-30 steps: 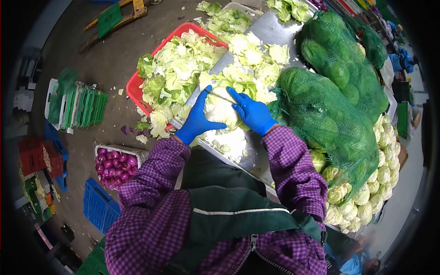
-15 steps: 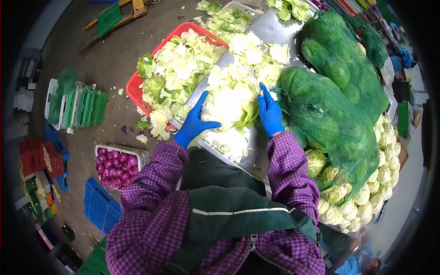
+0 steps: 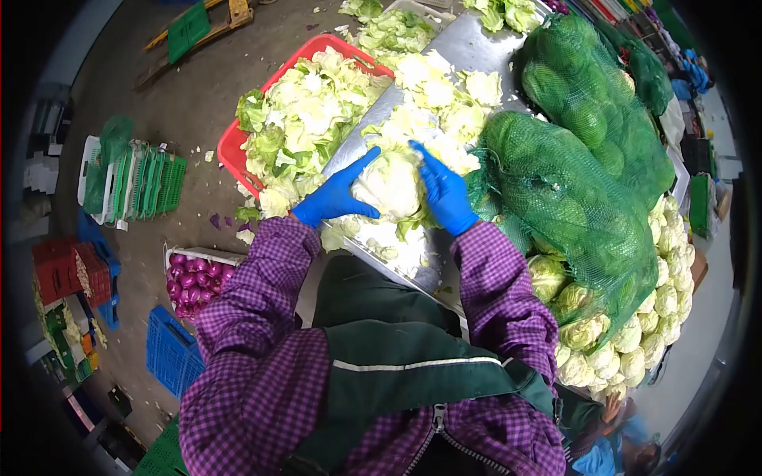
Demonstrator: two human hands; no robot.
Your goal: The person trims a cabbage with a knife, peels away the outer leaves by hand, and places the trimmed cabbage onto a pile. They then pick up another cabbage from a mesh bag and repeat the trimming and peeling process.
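A pale cabbage head (image 3: 387,186) sits among loose leaves on the metal table (image 3: 464,49), between my two blue-gloved hands. My left hand (image 3: 340,193) cups its left side, thumb below and fingers above. On its right side, my right hand (image 3: 444,189) has its fingers along the cabbage, pointing up and left. Torn pale leaves (image 3: 432,87) lie just beyond the hands. The undersides of my fingers are partly hidden.
A red crate (image 3: 232,151) full of leaves stands at the left. Green net bags of cabbages (image 3: 563,206) lie at the right, above piled cabbages (image 3: 627,337). Purple onions (image 3: 194,282) fill a crate lower left. Another person's hand (image 3: 612,408) shows at lower right.
My hands have come closer together around the cabbage. My right hand has moved left and my left hand slightly up, and the rounded head now shows more clearly between them.
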